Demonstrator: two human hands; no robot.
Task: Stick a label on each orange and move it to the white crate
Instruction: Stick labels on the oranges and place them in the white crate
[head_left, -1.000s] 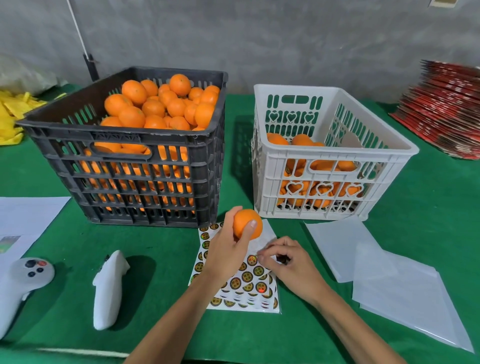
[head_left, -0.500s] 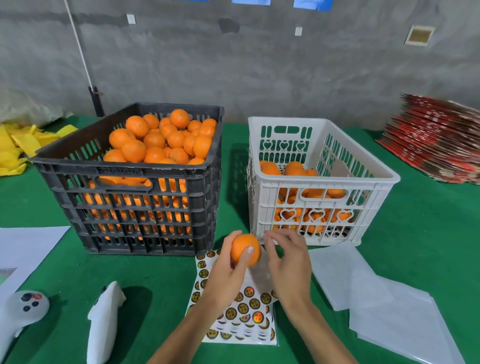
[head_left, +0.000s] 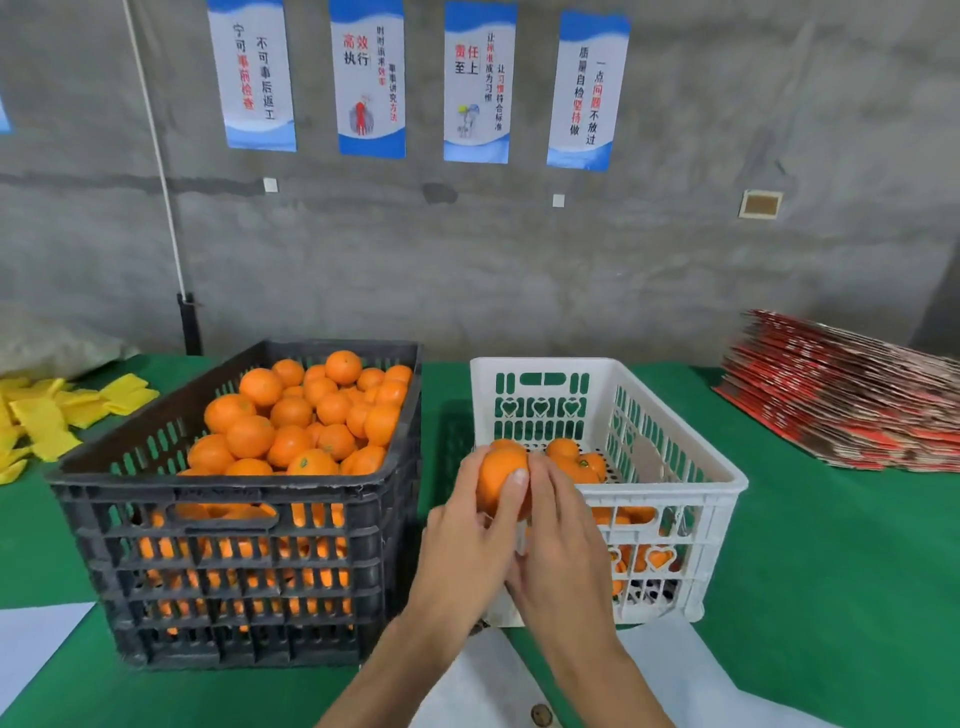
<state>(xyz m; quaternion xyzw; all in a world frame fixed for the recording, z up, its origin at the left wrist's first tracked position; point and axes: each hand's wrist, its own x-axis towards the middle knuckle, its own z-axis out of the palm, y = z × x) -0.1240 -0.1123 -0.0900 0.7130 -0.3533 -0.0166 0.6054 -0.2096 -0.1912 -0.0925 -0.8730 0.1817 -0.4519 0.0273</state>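
Orange fruit fills the black crate (head_left: 234, 519) at about ten o'clock on the green worktop (head_left: 831, 571), while the white crate (head_left: 675, 499) at about two o'clock holds only a shallow layer of oranges. Between the two, just in front of the white crate's near left corner, both hands hold up a single orange (head_left: 500, 480). The left hand (head_left: 462, 561) is curled around its left and front, thumb pressed across the peel; the right hand (head_left: 563, 551) is closed against its right side, fingers partly hidden behind the fruit. Whether a label is on it cannot be told, since the hands cover most of the skin. At six o'clock a corner of the label sheet (head_left: 540, 714) shows one round sticker. The likely risks: a sticker pressed under a fingertip could crease or lift at an edge and stick to the finger instead of the peel, and the smooth round fruit could slip and roll off if one hand lets go before it clears the crate rim.
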